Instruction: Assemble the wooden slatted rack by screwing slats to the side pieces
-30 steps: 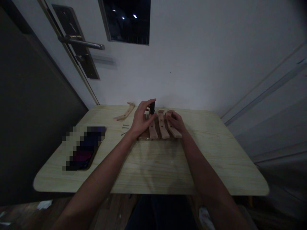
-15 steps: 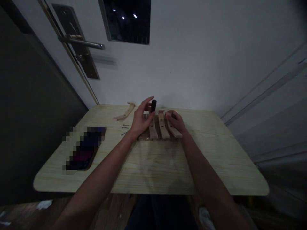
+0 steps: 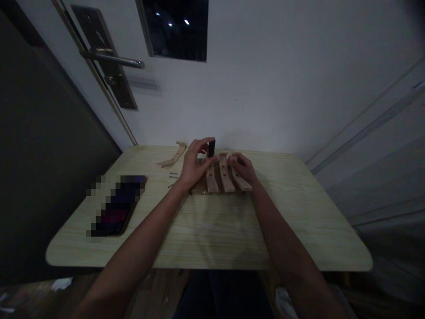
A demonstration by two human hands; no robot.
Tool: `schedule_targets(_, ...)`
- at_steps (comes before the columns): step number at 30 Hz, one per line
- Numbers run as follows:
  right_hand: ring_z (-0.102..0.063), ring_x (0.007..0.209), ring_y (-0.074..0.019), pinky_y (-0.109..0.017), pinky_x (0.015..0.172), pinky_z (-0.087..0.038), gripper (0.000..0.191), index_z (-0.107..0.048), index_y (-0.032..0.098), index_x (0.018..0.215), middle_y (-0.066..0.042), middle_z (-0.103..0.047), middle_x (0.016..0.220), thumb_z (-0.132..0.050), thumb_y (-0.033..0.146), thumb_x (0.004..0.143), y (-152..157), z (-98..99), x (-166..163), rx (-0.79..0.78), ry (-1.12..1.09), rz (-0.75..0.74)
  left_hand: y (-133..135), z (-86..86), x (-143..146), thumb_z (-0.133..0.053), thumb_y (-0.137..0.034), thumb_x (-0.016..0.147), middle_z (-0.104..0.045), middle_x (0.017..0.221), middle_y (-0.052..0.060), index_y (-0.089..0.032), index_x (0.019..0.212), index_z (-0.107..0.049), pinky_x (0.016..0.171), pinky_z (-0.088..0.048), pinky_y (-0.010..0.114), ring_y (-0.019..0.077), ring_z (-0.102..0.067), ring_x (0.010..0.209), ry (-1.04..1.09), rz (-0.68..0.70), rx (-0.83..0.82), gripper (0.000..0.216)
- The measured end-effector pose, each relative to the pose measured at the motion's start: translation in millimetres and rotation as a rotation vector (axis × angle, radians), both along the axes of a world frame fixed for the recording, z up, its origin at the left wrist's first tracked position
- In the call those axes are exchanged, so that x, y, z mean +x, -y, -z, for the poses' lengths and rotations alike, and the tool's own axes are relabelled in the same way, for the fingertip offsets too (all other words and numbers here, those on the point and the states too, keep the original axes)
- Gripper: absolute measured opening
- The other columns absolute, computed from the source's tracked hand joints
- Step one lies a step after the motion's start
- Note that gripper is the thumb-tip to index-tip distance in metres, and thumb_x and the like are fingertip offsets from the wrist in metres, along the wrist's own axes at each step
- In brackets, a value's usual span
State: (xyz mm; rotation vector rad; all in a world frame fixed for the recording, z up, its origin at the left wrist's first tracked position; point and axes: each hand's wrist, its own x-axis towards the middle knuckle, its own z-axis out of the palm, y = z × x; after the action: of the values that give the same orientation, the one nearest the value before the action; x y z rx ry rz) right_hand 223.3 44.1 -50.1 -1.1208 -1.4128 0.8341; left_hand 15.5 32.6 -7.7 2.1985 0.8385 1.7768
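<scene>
Tabletop [image 3: 212, 230]: pale wood grain, pushed against a white wall, beside a door with a metal lever.
Phone [image 3: 116, 208]: dark slab lying flat near the left edge, well apart from the work.
Slatted wooden piece [image 3: 221, 179]: three curved slats across a darker base, lying flat at the far middle of the tabletop. It looks light and stiff, liable to slide on the smooth top; best held down on a slat or gripped at its edges.
Loose slat [image 3: 173, 157]: lies alone to the left, near the wall.
Left hand [image 3: 194, 166]: fingers closed round a small dark tool [image 3: 211, 148], held upright over the leftmost slat.
Right hand [image 3: 244, 170]: curled, pressing down on the rightmost slat.
Screws [image 3: 173, 176]: thin, dark, just left of the left hand.
</scene>
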Motion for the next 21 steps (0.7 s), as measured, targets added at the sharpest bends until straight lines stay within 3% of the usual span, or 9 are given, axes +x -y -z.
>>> schedule_targets(4, -0.058, 0.077, -0.0195, -0.036, 0.074, -0.049, 0.044, -0.061, 0.021, 0.081, -0.004, -0.064, 0.079, -0.067, 0.062, 0.069, -0.2, 1.1, 0.9, -0.006, 0.005, -0.009, -2.5, 2.4, 0.2, -0.069, -0.035, 0.088, -0.062, 0.102, 0.003, -0.026, 0.127, -0.057, 0.077, -0.053, 0.029, 0.0139, -0.058, 0.084, 0.022, 0.017, -0.019, 0.042)
schedule_targets(11, -0.057, 0.077, -0.0190, -0.036, 0.075, -0.048, 0.045, -0.062, 0.021, 0.082, -0.004, -0.064, 0.080, -0.067, 0.064, 0.069, 0.0, 1.3, 0.8, 0.010, 0.003, -0.011, 3.2, 0.6, 2.0, -0.061, -0.028, 0.091, -0.065, 0.120, 0.006, -0.028, 0.138, -0.048, 0.087, -0.055, 0.031, 0.0151, -0.066, 0.094, 0.008, 0.104, -0.069, 0.049)
schedule_targets(16, -0.057, 0.078, -0.0194, -0.036, 0.074, -0.048, 0.043, -0.061, 0.021, 0.082, -0.005, -0.065, 0.081, -0.068, 0.061, 0.070, -0.4, 1.6, 1.3, 0.004, 0.002, -0.023, 4.8, 0.3, 1.4, -0.056, -0.021, 0.092, -0.065, 0.123, 0.006, -0.028, 0.134, -0.051, 0.089, -0.055, 0.034, 0.0164, -0.067, 0.098, -0.021, 0.093, -0.053, 0.043)
schedule_targets(21, -0.055, 0.074, -0.0182, -0.035, 0.071, -0.047, 0.041, -0.061, 0.021, 0.082, -0.003, -0.063, 0.078, -0.068, 0.059, 0.069, 0.8, 0.6, 0.1, -0.001, -0.029, -0.028, 2.7, -0.2, 1.2, -0.067, -0.027, 0.088, -0.063, 0.120, 0.006, -0.027, 0.131, -0.053, 0.084, -0.055, 0.031, 0.0170, -0.064, 0.100, -0.024, 0.058, -0.014, 0.045)
